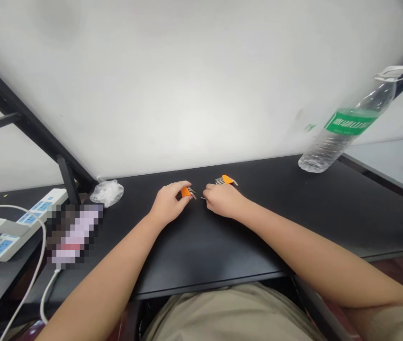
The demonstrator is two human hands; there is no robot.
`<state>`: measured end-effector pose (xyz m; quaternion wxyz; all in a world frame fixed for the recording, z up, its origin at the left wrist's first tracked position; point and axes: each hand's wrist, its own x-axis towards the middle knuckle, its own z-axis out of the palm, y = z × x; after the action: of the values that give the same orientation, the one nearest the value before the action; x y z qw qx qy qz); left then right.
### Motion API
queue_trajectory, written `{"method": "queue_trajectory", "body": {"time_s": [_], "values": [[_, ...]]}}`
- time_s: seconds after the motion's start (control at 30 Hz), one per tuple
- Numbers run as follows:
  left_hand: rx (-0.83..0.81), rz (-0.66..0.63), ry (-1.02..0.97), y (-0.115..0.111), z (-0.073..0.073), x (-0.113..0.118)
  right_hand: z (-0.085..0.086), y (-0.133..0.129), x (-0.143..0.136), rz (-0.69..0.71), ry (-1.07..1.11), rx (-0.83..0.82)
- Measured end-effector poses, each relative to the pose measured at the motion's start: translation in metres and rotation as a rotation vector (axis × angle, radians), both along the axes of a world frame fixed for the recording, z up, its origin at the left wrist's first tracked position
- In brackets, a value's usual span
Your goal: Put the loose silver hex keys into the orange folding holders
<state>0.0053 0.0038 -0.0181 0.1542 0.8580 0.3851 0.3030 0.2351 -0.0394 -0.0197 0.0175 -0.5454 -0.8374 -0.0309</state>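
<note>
Currently, orange holder (186, 192) in grip of left hand (167, 203), metal rod (203, 198) in pinch of right hand (223, 200).

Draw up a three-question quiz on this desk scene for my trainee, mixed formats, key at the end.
1. Multiple choice: What does the left hand hold? A) a power strip; B) an orange holder with metal pieces; C) a white cable.
2. True or false: A second orange holder lies just beyond the right hand.
3. Fill in: The clear bottle toward the right of the black table has a ___ label.

Key: 1. B; 2. True; 3. green
</note>
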Motion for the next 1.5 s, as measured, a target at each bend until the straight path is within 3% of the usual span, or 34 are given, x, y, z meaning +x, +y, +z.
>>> {"method": "queue_trajectory", "body": {"time_s": [0.23,0.4,0.63,0.8,1.03,1.5], "values": [[-0.104,0.044,0.024,-0.001,-0.002,0.001,0.011,0.000,0.006,-0.004,0.325,-0.021],[-0.134,0.041,0.041,-0.001,-0.001,0.002,0.013,0.003,0.011,0.018,0.425,-0.089],[-0.100,0.027,0.062,-0.001,0.000,0.001,0.010,0.005,0.011,0.008,0.605,-0.049],[-0.060,-0.034,0.078,-0.005,0.003,0.004,0.013,0.001,0.008,0.098,0.762,-0.062],[0.039,-0.052,0.100,-0.011,0.008,0.006,0.017,-0.001,0.007,0.157,0.782,-0.017],[0.034,-0.050,0.132,-0.012,0.007,0.005,0.019,-0.002,0.009,0.188,0.699,0.073]]}}
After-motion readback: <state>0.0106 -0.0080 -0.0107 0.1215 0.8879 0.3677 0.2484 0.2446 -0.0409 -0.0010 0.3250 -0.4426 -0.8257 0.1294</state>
